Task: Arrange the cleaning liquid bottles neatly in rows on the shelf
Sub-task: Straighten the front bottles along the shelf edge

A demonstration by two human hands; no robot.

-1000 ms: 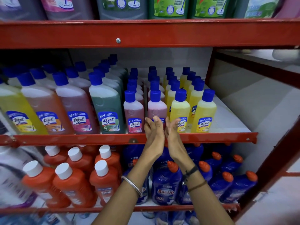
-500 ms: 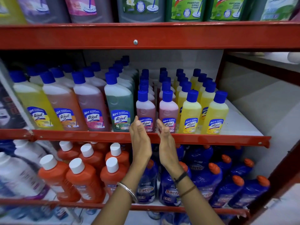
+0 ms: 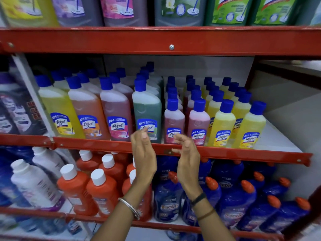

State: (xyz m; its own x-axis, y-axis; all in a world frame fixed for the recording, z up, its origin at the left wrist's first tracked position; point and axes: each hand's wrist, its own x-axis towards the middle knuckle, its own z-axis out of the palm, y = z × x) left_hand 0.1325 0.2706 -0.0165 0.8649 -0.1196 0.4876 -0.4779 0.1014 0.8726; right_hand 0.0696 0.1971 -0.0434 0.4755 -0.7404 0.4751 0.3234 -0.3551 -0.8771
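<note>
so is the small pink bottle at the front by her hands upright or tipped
Upright. The small pink bottle stands straight on the shelf, blue cap on top, in line with its row. Neither hand grips it.

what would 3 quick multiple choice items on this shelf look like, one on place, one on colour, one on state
1. Where does the green bottle stand on the middle shelf?
A. far right end
B. between the large pink bottle and the small pink bottle
C. behind the yellow ones

2. What colour are the caps on the middle shelf?
A. white
B. orange
C. blue

3. What are the hands doing?
A. both open, holding nothing
B. each closed on a bottle
C. one lifting a bottle

Answers:
1 B, large pink on its left, small pink on its right.
2 C, every cap there is blue.
3 A, the left hand and right hand are before the shelf edge with fingers spread, palms facing.
</note>
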